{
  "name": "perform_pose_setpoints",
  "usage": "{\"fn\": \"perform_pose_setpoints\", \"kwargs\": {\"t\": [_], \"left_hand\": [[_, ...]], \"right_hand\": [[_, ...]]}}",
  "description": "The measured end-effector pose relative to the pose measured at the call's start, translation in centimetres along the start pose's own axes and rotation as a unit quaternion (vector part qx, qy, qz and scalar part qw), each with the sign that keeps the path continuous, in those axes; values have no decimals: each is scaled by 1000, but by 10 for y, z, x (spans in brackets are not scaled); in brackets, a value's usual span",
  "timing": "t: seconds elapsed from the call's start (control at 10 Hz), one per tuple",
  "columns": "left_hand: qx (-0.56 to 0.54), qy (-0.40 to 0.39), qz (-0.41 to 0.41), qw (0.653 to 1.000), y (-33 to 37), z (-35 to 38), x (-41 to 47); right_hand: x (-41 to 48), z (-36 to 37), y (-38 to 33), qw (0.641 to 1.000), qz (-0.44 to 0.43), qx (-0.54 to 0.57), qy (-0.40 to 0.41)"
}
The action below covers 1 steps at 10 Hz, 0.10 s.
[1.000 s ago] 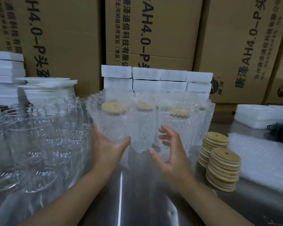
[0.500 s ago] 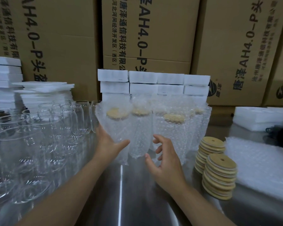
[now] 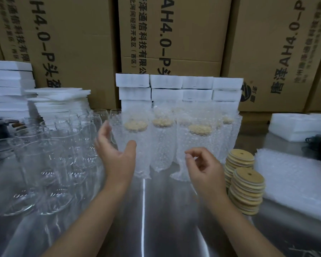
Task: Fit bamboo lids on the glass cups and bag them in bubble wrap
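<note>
Standing lidded and bagged on the table (image 3: 156, 219), the cups (image 3: 156, 145) need no holding, so the left hand (image 3: 115, 156) hovers spread beside them and the right hand (image 3: 204, 167) loosely curled, empty; glasses (image 3: 44, 154) left and lids (image 3: 246, 190) right likely sit for easy reach.

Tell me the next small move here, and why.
Probably swing the left hand over to the bare glasses and grip the nearest one. Both it and the right hand hold nothing, the bagged cups already stand lidded in a row, and the bamboo lids are stacked beside the right hand, ready for fitting.
</note>
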<state>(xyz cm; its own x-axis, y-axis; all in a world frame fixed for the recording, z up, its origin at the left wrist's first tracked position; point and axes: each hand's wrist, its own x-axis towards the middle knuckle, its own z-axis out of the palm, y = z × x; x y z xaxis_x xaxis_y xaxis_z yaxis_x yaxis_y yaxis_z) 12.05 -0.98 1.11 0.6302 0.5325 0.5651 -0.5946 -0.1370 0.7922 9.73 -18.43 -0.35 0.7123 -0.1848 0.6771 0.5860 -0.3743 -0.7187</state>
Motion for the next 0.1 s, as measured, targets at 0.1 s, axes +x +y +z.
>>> {"fn": "perform_pose_setpoints", "kwargs": {"t": [0.1], "left_hand": [[-80,-84,76,990,52,-17,3]], "right_hand": [[29,-41,-53,988,-66,129,-51]]}}
